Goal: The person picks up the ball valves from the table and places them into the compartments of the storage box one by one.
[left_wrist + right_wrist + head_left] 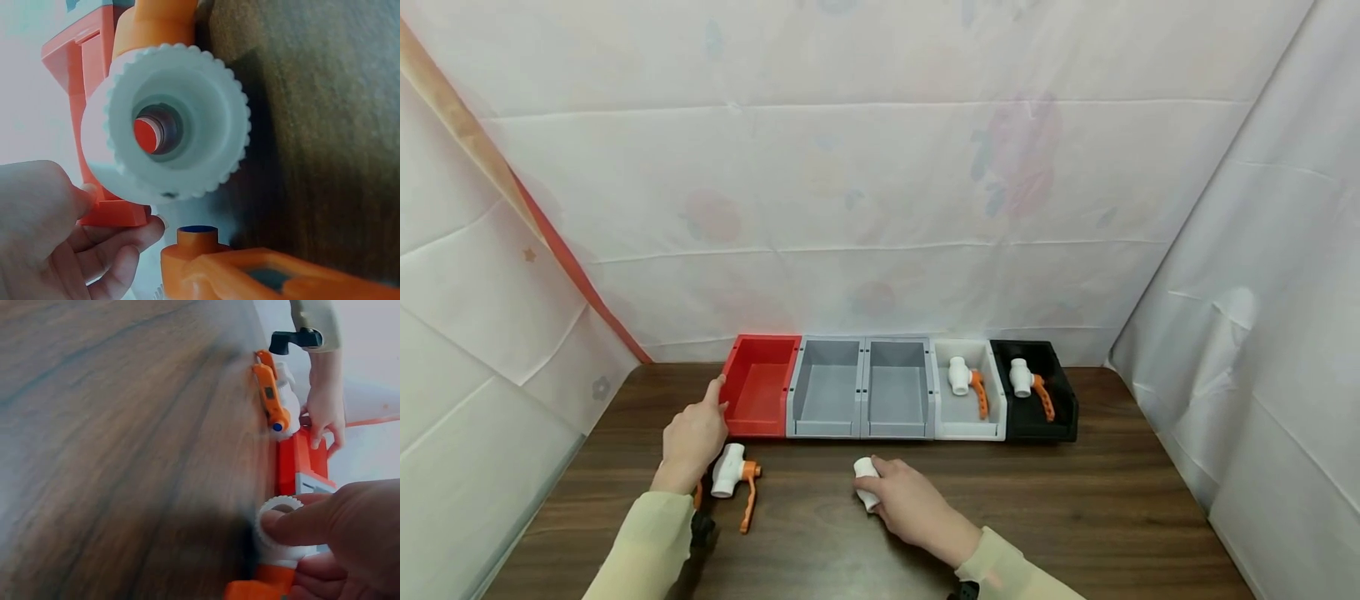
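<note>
My left hand grips the left side wall of the red bin, thumb and fingers on either side in the left wrist view. My right hand holds a white ball valve above the table in front of the grey bins; its orange handle shows in the right wrist view. Near my left wrist, a second white ball valve with an orange handle lies on the table. Another orange handle is mostly hidden beneath my left wrist.
Two grey bins stand beside the red one in a row. To their right, a white bin and a black bin each hold a ball valve. Behind the wooden table hangs a pale curtain.
</note>
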Demonstrator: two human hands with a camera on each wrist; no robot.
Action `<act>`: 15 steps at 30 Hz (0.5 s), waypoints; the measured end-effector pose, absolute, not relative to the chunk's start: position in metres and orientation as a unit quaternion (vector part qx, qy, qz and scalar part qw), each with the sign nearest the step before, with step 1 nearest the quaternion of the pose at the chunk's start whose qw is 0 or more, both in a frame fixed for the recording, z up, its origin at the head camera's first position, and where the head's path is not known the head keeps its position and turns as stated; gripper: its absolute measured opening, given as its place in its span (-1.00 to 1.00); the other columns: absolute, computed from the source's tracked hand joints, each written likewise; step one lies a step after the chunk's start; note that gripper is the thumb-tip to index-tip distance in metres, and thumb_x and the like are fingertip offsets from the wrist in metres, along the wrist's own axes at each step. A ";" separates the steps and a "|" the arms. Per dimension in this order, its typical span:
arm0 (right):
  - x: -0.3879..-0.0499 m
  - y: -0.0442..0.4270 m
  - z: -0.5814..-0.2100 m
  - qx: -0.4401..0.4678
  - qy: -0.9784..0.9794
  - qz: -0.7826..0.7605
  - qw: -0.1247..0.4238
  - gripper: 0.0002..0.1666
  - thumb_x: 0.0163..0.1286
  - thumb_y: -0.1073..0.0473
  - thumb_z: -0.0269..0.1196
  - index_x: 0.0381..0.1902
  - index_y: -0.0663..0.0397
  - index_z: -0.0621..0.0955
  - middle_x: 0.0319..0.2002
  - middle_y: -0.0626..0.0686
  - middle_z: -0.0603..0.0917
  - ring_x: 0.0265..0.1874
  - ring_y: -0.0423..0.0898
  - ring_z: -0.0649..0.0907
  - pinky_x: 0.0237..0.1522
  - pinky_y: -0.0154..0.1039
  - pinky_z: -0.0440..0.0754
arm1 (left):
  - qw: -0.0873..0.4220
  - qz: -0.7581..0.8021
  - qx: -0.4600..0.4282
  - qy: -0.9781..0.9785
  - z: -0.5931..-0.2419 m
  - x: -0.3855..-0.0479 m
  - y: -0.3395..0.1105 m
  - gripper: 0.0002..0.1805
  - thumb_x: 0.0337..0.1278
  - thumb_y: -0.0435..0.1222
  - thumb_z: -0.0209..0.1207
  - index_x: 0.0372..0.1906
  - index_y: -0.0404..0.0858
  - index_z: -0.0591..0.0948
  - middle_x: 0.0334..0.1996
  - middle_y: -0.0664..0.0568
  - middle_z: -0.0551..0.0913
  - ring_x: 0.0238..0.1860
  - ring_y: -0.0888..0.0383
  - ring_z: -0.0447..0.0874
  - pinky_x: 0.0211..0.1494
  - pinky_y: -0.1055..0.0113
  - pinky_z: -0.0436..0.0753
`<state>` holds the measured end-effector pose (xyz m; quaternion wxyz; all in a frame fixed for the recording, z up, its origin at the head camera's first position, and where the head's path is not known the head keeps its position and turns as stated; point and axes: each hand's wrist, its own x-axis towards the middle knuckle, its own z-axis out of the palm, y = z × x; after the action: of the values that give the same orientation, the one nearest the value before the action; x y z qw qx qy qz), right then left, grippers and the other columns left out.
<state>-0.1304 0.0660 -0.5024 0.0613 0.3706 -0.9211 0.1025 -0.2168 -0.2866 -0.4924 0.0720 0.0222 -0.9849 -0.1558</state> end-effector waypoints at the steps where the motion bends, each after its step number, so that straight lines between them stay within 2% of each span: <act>1: -0.130 0.065 -0.502 0.372 -0.921 0.094 0.064 -0.55 0.17 0.17 0.48 0.03 -0.24 0.70 0.11 0.24 0.63 -0.05 0.07 0.67 -0.04 -0.17 0.64 | 0.071 -0.156 0.022 -0.985 -0.493 -0.216 -0.287 -0.41 0.38 -0.36 0.01 0.45 -0.26 0.19 -0.65 -0.09 0.55 -0.75 -0.01 0.44 -0.71 0.09 0.51; 7: -0.128 0.060 -0.502 0.374 -0.923 0.047 0.077 -0.58 0.15 0.16 0.47 -0.02 -0.36 0.73 0.07 0.22 0.66 -0.09 0.06 0.67 -0.06 -0.18 0.65 | 0.071 -0.155 0.024 -0.985 -0.492 -0.215 -0.285 -0.41 0.38 -0.36 0.02 0.45 -0.26 0.19 -0.69 -0.06 0.51 -0.74 -0.02 0.45 -0.70 0.07 0.52; 15: -0.126 0.060 -0.507 0.370 -0.921 0.046 0.113 -0.55 0.06 0.23 0.47 -0.10 -0.37 0.73 0.01 0.15 0.66 -0.13 0.01 0.63 -0.04 -0.18 0.60 | 0.073 -0.147 0.023 -0.986 -0.491 -0.218 -0.286 -0.43 0.41 -0.32 0.03 0.43 -0.27 0.20 -0.73 -0.05 0.45 -0.76 -0.02 0.44 -0.71 0.07 0.52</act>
<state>-0.1256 0.0598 -0.5067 0.1134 0.3701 -0.9209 0.0465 -0.2177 -0.2858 -0.4908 0.0728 0.0227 -0.9861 -0.1473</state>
